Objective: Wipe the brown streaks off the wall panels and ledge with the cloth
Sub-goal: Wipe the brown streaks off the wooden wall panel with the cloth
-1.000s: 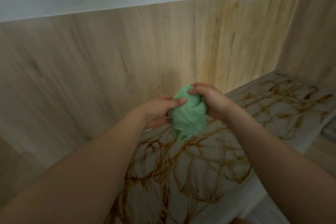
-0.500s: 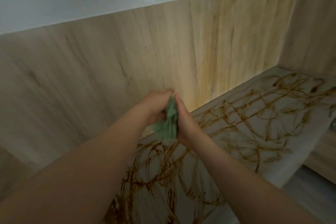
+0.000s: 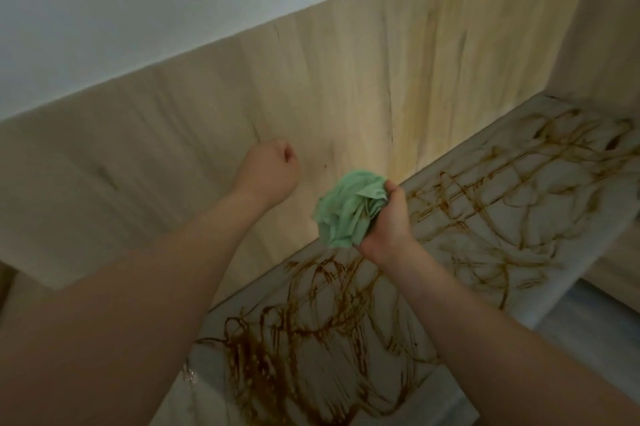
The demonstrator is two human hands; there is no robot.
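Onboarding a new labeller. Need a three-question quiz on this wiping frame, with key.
1. True or false: the ledge is already free of brown streaks.
2. The left hand is: A) spread flat, B) curled in a fist, empty, C) pinching the cloth.
3. Fill in: the right hand grips a bunched ____ cloth (colour).

Key: 1 false; 2 B; 3 green.
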